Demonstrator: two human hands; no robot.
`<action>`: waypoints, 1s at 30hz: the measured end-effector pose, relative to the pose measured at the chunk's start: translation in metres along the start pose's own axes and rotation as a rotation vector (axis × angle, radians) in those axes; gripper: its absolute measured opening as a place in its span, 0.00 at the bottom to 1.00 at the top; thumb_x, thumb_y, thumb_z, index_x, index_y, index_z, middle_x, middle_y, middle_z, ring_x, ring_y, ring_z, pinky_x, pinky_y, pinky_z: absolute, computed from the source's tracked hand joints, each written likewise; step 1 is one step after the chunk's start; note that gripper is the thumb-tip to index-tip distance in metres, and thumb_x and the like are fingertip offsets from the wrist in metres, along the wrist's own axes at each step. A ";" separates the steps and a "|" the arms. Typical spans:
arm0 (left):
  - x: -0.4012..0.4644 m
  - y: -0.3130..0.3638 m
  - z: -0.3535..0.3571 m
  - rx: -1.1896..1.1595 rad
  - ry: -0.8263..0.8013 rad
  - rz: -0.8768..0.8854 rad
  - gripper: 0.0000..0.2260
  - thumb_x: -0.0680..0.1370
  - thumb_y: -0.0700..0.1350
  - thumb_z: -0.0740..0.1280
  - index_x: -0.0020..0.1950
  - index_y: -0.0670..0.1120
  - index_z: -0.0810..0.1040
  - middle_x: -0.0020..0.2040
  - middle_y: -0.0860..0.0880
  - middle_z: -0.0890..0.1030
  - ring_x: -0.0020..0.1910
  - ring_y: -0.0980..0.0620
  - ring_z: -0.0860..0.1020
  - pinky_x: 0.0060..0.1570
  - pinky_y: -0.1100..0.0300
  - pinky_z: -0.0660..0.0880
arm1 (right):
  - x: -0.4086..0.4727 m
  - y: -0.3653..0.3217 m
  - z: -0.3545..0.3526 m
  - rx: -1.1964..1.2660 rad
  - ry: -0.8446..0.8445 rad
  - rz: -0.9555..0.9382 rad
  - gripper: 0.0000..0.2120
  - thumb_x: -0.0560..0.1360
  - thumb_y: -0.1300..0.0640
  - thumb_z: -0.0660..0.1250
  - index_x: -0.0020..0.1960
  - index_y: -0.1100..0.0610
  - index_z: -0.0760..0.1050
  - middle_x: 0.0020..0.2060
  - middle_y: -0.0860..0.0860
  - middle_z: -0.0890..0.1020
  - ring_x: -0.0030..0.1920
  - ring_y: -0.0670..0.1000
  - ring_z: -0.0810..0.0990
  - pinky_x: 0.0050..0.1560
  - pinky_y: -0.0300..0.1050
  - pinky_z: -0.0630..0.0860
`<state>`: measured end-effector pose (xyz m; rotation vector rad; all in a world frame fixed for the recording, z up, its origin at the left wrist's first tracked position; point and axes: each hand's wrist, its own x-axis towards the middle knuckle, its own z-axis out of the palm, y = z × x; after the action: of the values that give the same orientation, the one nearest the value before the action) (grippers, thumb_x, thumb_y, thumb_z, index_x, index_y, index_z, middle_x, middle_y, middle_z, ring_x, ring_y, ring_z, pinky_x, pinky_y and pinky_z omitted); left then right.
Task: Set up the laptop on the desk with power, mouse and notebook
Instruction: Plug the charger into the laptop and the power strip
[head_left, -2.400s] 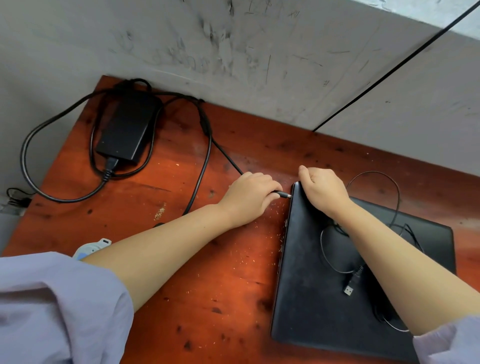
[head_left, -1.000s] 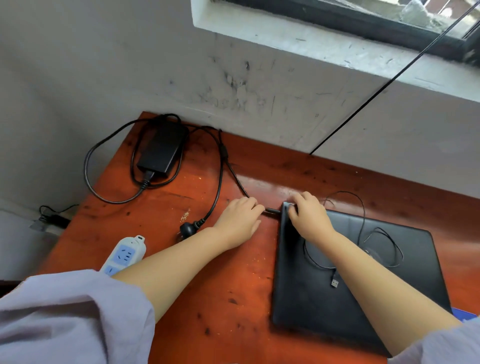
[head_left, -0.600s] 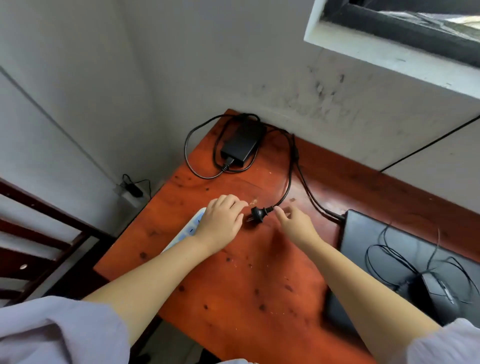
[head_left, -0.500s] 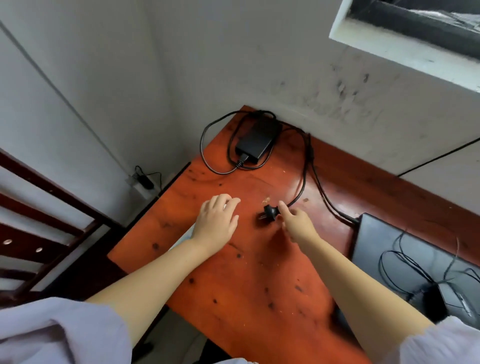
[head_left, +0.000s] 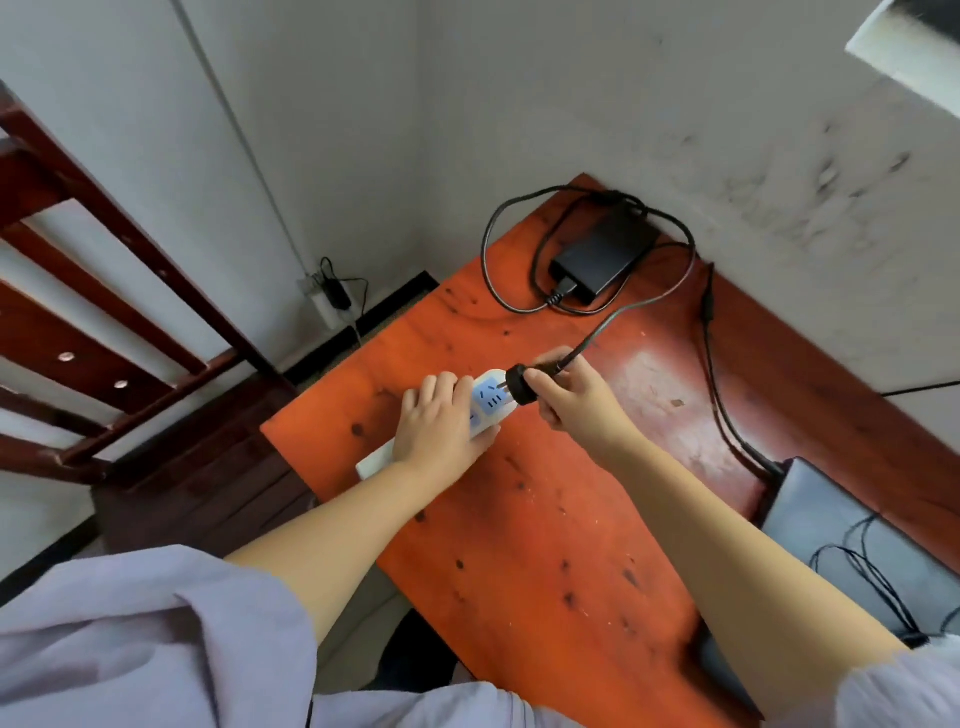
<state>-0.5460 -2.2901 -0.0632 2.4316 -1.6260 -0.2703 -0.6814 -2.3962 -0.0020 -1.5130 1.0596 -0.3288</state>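
My left hand (head_left: 439, 423) grips a white power strip (head_left: 488, 397) with blue sockets and holds it at the desk's left edge. My right hand (head_left: 569, 397) is closed on the black mains plug (head_left: 521, 384), whose prongs touch the strip's end socket. The plug's cord runs back to the black power brick (head_left: 605, 252) at the desk's far corner. A second cable (head_left: 714, 384) leads from the brick to the shut black laptop (head_left: 826, 525) at the right. A thin mouse cable (head_left: 878, 582) lies coiled on the lid.
The red wooden desk (head_left: 545, 545) stands in a wall corner. A dark red wooden frame (head_left: 104, 312) stands to the left. A wall outlet (head_left: 324, 291) with a small plug sits low on the wall beyond the desk's edge.
Both hands left the laptop's corner and moved left. My right hand picked up the mains plug, my left hand took the power strip, and the plug now meets the strip's socket.
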 end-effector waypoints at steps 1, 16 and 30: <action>-0.001 0.000 0.000 -0.003 -0.007 0.000 0.24 0.72 0.61 0.63 0.61 0.46 0.69 0.55 0.47 0.74 0.57 0.45 0.70 0.55 0.52 0.67 | 0.002 -0.004 0.005 -0.078 -0.030 -0.027 0.05 0.75 0.56 0.63 0.41 0.48 0.71 0.25 0.45 0.73 0.25 0.45 0.69 0.27 0.37 0.67; -0.002 0.001 0.001 0.015 0.009 0.005 0.27 0.73 0.61 0.61 0.65 0.45 0.68 0.57 0.47 0.73 0.58 0.46 0.70 0.56 0.53 0.66 | 0.022 -0.022 0.010 -0.581 -0.192 -0.171 0.04 0.75 0.56 0.63 0.46 0.46 0.71 0.37 0.36 0.75 0.37 0.35 0.73 0.36 0.31 0.66; -0.019 -0.001 0.004 0.049 0.085 -0.098 0.28 0.72 0.63 0.62 0.63 0.45 0.71 0.54 0.46 0.75 0.54 0.45 0.72 0.53 0.52 0.67 | 0.021 -0.017 0.006 -0.541 -0.145 -0.180 0.05 0.77 0.57 0.61 0.47 0.47 0.70 0.34 0.39 0.75 0.31 0.39 0.73 0.30 0.30 0.67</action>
<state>-0.5530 -2.2725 -0.0671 2.5264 -1.4978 -0.1414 -0.6588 -2.4100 0.0044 -2.0890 0.9396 -0.0493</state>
